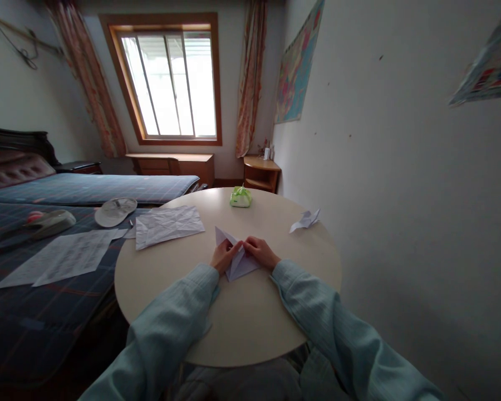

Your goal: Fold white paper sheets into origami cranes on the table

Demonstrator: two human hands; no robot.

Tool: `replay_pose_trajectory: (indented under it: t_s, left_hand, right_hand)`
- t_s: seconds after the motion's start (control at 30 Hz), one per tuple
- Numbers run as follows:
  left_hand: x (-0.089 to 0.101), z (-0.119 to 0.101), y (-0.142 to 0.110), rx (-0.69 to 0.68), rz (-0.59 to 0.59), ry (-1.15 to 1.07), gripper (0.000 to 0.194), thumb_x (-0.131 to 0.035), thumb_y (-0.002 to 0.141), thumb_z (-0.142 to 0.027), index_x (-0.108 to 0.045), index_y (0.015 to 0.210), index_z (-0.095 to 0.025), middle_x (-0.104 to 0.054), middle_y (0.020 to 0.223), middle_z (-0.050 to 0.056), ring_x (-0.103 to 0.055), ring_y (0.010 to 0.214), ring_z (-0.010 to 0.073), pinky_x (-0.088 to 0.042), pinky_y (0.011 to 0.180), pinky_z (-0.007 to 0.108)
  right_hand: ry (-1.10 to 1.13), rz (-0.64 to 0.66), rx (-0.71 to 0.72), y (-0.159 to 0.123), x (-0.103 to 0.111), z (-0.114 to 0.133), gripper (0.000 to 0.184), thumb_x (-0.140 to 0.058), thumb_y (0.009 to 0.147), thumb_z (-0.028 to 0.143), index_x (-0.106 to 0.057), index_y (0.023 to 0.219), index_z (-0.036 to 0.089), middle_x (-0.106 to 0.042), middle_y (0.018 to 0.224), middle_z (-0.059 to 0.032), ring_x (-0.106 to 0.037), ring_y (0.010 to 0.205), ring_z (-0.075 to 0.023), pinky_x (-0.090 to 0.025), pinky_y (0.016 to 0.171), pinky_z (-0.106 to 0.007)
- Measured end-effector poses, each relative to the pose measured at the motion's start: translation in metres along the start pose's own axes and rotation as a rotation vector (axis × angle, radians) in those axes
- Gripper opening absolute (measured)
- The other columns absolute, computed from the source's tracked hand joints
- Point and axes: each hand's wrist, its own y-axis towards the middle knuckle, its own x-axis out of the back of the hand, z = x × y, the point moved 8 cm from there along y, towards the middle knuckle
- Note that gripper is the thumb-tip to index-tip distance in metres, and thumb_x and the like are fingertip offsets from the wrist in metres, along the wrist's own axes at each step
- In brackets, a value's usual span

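A partly folded sheet of white paper (pixel 239 269) rests on the round table (pixel 242 328) in front of me, one pointed corner standing up at its far left. My left hand (pixel 225 255) grips its left side, fingers closed on the paper. From the right, my right hand (pixel 260 252) pinches the paper near its upper middle, its fingertips close to those of the left. The hands cover part of the folds.
A creased paper sheet (pixel 169 225) lies at the table's left. A green-and-white tissue pack (pixel 241 197) sits at the far edge, a folded paper figure (pixel 305 220) at the right. Left of the table, the bed (pixel 87 301) holds a cap (pixel 116 211) and printed sheets (pixel 73 256). A wall (pixel 401 223) rises on the right.
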Motion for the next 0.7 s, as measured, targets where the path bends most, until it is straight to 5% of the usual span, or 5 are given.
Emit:
replay_pose_trajectory:
  t_s: [0.23, 0.7]
  left_hand:
    - [0.0012, 0.0044, 0.0041, 0.007, -0.099, 0.182, 0.034, -0.047, 0.070, -0.044, -0.059, 0.076, -0.012, -0.062, 0.070, 0.007, -0.055, 0.064, 0.0171, -0.040, 0.055, 0.025]
    - [-0.0039, 0.0079, 0.0049, -0.034, -0.039, 0.128, 0.032, -0.044, 0.071, -0.036, -0.060, 0.077, -0.009, -0.061, 0.065, 0.004, -0.052, 0.059, 0.0134, -0.039, 0.052, 0.022]
  right_hand:
    - [-0.018, 0.020, 0.003, 0.0015, -0.0011, -0.0024, 0.014, -0.041, 0.073, 0.018, -0.050, 0.062, 0.016, -0.052, 0.053, 0.0033, -0.048, 0.051, -0.0086, -0.036, 0.053, -0.019]
    - [-0.112, 0.008, 0.005, 0.0017, -0.0004, -0.0019, 0.008, -0.044, 0.070, 0.015, -0.049, 0.064, 0.015, -0.053, 0.054, 0.0026, -0.048, 0.052, -0.0085, -0.036, 0.054, -0.019]
